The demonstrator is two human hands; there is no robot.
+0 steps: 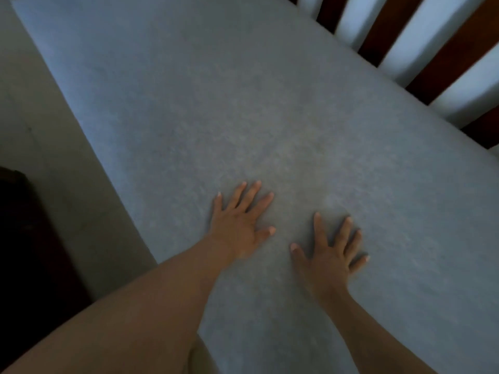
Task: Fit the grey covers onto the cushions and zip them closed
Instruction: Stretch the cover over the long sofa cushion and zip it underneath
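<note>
Head view. A large grey cushion (270, 117) is seen lying flat, filling most of the frame on a diagonal from upper left to lower right. Whether the grey surface is a fitted cover or bare padding cannot be told; no zip is made out. The picture is dim and slightly blurred.

The left hand (239, 224) is laid palm down on the cushion, near its left edge, fingers straight and spread wide, thumb out to the right. Nothing is held. The bare forearm is seen running back to the lower left corner, crossing the cushion's edge.

The right hand (330, 256) is laid palm down as well, just right of the left hand and a little nearer the viewer. Its fingers are straight and fanned, thumb out to the left. Nothing is gripped. The two thumbs are near each other but apart.

The cushion is spread under both hands and extends well beyond them on the far and right sides.

A pale floor (40, 117) is seen left of the cushion. Dark wooden slats (391, 28), with pale gaps between, are seen past the cushion's upper right edge. A dark shape (29, 238) is seen at the left margin; what it is cannot be told.
</note>
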